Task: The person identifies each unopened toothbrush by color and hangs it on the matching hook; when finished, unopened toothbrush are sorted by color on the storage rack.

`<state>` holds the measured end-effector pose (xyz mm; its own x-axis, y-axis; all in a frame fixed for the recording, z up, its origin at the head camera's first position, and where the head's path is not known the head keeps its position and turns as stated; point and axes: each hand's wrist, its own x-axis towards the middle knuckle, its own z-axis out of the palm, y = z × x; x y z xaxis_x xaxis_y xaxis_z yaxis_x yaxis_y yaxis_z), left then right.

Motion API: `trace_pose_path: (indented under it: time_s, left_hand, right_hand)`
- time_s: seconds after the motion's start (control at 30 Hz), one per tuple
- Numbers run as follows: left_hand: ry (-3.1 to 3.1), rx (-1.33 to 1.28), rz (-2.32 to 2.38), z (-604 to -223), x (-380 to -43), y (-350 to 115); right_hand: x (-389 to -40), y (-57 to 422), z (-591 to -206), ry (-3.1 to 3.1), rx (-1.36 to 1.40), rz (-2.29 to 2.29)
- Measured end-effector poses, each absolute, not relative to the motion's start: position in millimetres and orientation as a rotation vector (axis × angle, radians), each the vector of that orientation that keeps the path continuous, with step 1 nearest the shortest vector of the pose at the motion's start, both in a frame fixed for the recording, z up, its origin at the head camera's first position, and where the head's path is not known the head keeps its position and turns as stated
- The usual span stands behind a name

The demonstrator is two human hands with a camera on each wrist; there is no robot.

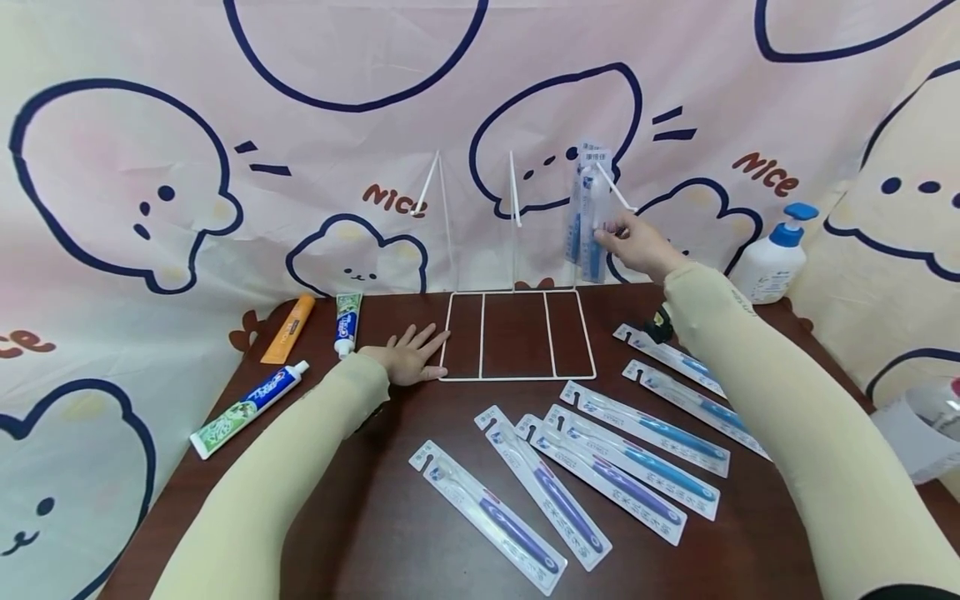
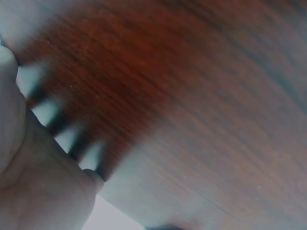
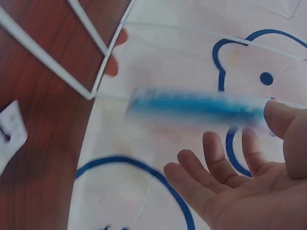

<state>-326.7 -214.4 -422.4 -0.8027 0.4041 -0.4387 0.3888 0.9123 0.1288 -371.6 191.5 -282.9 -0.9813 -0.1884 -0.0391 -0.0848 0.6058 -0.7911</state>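
At the back of the table stands a white wire rack point(image 1: 517, 379) with three upright hooks. Two packaged toothbrushes with blue handles hang at its right hook, one behind the other. My right hand point(image 1: 639, 243) pinches the front packaged toothbrush point(image 1: 592, 221) at its right edge, thumb on the wrapper. In the right wrist view that toothbrush point(image 3: 192, 108) is blurred and the other fingers spread loosely below it. Pressed flat on the table, my left hand point(image 1: 408, 354) has its fingers spread, touching the left side of the rack's base.
Several packaged toothbrushes point(image 1: 491, 521) lie on the brown table point(image 1: 345, 533), in front and to the right. Toothpaste tubes point(image 1: 247, 408) and an orange tube point(image 1: 288, 331) lie at left. A pump bottle point(image 1: 768, 262) stands at the back right, before a patterned cloth point(image 1: 360, 167).
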Motion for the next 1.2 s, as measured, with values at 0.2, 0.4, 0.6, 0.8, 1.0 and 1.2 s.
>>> trace_pose_path:
  time_s: [0.2, 0.4, 0.6, 0.8, 1.0, 1.2]
  left_hand:
    - [2.604, 0.592, 0.077, -418.5, -322.5, -212.8]
    - [2.599, 0.613, 0.094, -417.5, -321.5, -212.0]
    - [2.608, 0.601, 0.044, -418.7, -321.1, -211.2]
    - [2.622, 0.599, 0.053, -415.8, -321.4, -209.9]
    - [2.623, 0.611, 0.04, -414.3, -318.8, -210.2]
    - [2.623, 0.614, 0.059, -414.4, -318.8, -210.3]
  right_hand:
    - [-352.6, 223.7, -298.0, 2.78, -0.258, -1.104]
    - [-323.9, 260.4, -334.1, 2.809, -0.325, -0.679]
    - [-296.1, 289.6, -367.1, 2.8, -0.297, -0.481]
    - [-286.7, 301.2, -382.9, 2.81, -0.249, -0.462]
    - [-286.9, 301.4, -393.2, 2.87, -0.249, -0.387]
    - [-287.9, 302.4, -392.8, 2.834, -0.181, -0.378]
